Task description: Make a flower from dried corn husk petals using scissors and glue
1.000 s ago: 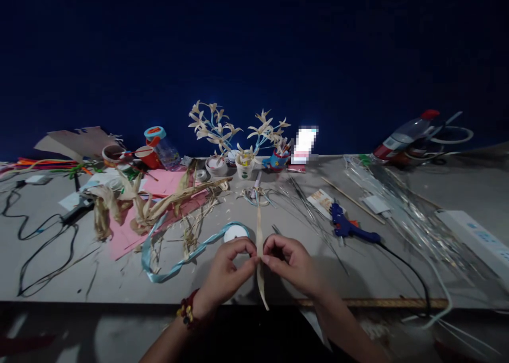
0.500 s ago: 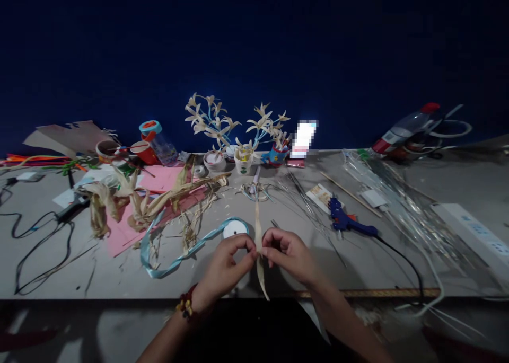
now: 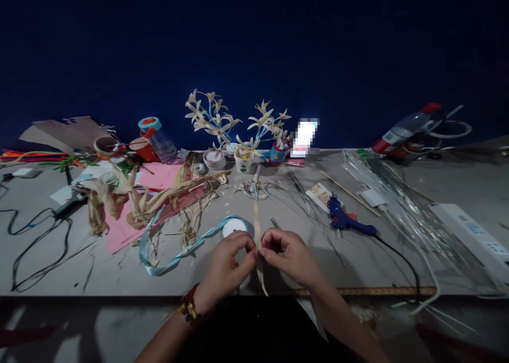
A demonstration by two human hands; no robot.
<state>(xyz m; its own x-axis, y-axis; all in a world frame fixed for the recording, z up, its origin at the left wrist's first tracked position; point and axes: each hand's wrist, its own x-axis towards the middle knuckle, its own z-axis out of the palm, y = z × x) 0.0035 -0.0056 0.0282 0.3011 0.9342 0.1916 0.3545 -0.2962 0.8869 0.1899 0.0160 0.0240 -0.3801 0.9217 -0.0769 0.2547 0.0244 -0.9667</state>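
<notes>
A long, narrow strip of dried corn husk runs away from me above the near part of the table, its pointed tip hanging toward the table edge. My left hand pinches its left side between thumb and forefinger. From the right, my right hand pinches the strip at the same height, fingers curled. Just beyond my left hand lies a white spool with loose light-blue ribbon looping leftward. Past the strip's far end sits a small bunch of blue-wrapped stems.
Husk flowers stand in cups at the back. Dried husks cover pink paper on the left. On the right are a blue glue gun, thin wires, clear plastic wrapping and a white power strip.
Both hands keep their pinch on the husk strip, with hardly any movement. The view has shifted very slightly.
</notes>
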